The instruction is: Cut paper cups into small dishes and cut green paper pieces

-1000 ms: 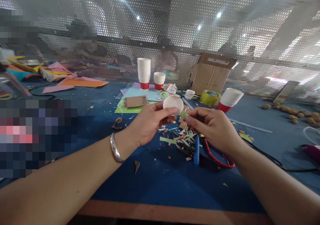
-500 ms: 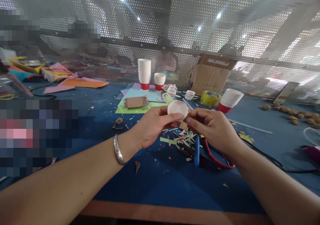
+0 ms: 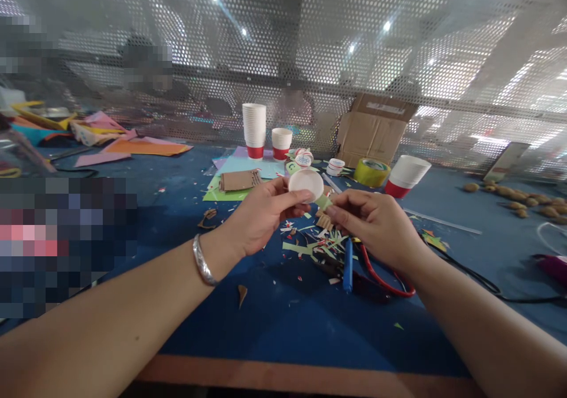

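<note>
A shallow white paper cup piece [image 3: 305,184], round and turned toward me, is pinched between the thumb and fingers of my left hand [image 3: 261,215]. At its right edge a light green paper strip [image 3: 323,202] sticks out. The end of that strip is gripped by the thumb and fingers of my right hand [image 3: 376,224]. Another green paper piece with curled marks [image 3: 292,166] shows just behind the cup piece. Below my hands lie many paper scraps [image 3: 316,245], a blue pen-like tool [image 3: 348,265] and red-handled scissors or pliers, partly hidden by my right hand.
Behind are a tall stack of paper cups [image 3: 254,129], a shorter stack [image 3: 282,144] and folded cardboard [image 3: 239,180] on coloured paper. To the right stand yellow tape [image 3: 372,172], more cups [image 3: 406,175] and a cardboard box [image 3: 376,129]. A perforated metal screen rises behind the table.
My left hand has moved slightly left and up with the cup piece. The green strip now shows between my two hands. My right hand has hardly moved.
</note>
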Demonstrator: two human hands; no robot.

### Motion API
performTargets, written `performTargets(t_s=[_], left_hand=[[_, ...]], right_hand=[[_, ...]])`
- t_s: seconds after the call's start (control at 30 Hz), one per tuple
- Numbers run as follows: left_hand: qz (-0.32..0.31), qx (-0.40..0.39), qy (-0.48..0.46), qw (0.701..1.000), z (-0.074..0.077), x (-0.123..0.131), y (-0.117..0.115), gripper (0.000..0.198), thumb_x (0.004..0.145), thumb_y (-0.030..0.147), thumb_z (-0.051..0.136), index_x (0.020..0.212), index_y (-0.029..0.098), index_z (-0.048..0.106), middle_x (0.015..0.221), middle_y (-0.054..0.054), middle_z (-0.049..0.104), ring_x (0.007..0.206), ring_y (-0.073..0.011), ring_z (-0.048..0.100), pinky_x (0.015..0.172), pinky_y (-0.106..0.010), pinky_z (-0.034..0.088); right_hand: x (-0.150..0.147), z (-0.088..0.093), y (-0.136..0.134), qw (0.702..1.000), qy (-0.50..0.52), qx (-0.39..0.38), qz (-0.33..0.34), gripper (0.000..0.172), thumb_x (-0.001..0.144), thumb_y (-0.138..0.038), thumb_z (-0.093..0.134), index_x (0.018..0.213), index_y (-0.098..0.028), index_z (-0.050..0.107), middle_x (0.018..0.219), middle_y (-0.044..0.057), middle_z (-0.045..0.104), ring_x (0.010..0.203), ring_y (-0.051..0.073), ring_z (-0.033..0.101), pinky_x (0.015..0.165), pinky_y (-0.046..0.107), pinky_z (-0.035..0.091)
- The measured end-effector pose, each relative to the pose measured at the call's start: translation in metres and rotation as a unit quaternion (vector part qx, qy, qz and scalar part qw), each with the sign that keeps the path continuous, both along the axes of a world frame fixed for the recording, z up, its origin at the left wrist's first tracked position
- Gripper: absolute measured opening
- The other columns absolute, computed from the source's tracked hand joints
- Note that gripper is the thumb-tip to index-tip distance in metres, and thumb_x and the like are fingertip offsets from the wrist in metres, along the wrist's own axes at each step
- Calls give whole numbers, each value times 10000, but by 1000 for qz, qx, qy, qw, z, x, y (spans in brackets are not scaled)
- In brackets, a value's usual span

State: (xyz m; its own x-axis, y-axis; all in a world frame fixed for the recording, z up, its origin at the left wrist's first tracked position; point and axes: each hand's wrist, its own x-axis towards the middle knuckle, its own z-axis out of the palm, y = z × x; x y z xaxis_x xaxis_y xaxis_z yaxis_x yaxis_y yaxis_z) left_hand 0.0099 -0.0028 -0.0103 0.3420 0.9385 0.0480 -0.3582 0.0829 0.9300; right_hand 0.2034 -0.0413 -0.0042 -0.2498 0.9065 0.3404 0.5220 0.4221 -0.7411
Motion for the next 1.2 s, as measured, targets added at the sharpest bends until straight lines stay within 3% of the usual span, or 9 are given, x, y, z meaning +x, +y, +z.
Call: performTargets(t_s=[0.17, 0.6, 0.77, 0.93, 1.1, 1.2], left_hand=[[-20, 9, 23, 1000, -1, 3, -3, 277, 733, 165, 808, 984, 113, 702, 942, -56, 713, 766, -122, 641, 736, -274, 504], [25, 28, 1, 999, 1, 1, -1, 234, 726, 164, 802, 914, 116, 671, 868, -35, 717, 753, -112, 658, 752, -266, 516], [-8, 31, 15, 999, -1, 1, -2, 250, 727, 162, 805, 932, 116, 668, 883, -34, 714, 740, -103, 654, 732, -255, 523], [26, 29, 4, 999, 1, -1, -1, 237, 733, 174, 801, 912, 121, 654, 876, -44, 721, 761, -120, 667, 762, -282, 539], [-16, 37, 24, 999, -1, 0, -2, 267, 739, 186, 804, 957, 115, 667, 900, -49, 714, 769, -120, 663, 751, -277, 536], [19, 48, 23, 998, -1, 0, -2, 265, 727, 213, 816, 925, 128, 661, 875, -44, 713, 770, -129, 660, 749, -284, 534]], right_hand=[[2, -1, 1, 1000, 11, -1, 15, 209, 947, -355, 618, 852, -184, 690, 702, -26, 575, 619, 104, 453, 567, 256, 350], [1, -1, 1, 1000, 5, -1, -1, 222, 939, -370, 620, 842, -180, 685, 697, -21, 591, 613, 114, 484, 552, 261, 353], [1, -1, 2, 1000, 1, 3, 5, 215, 941, -343, 615, 804, -183, 657, 666, -38, 541, 600, 103, 443, 554, 252, 344], [2, -1, 1, 1000, -5, 1, -3, 232, 939, -360, 614, 808, -175, 662, 678, -30, 561, 602, 105, 450, 545, 252, 336], [1, -2, 2, 1000, -7, 0, 3, 194, 940, -330, 610, 835, -178, 670, 676, -34, 558, 598, 103, 450, 554, 247, 350], [0, -2, 2, 1000, -10, -1, -8, 216, 939, -355, 619, 837, -177, 685, 677, -26, 573, 602, 107, 470, 553, 250, 357]])
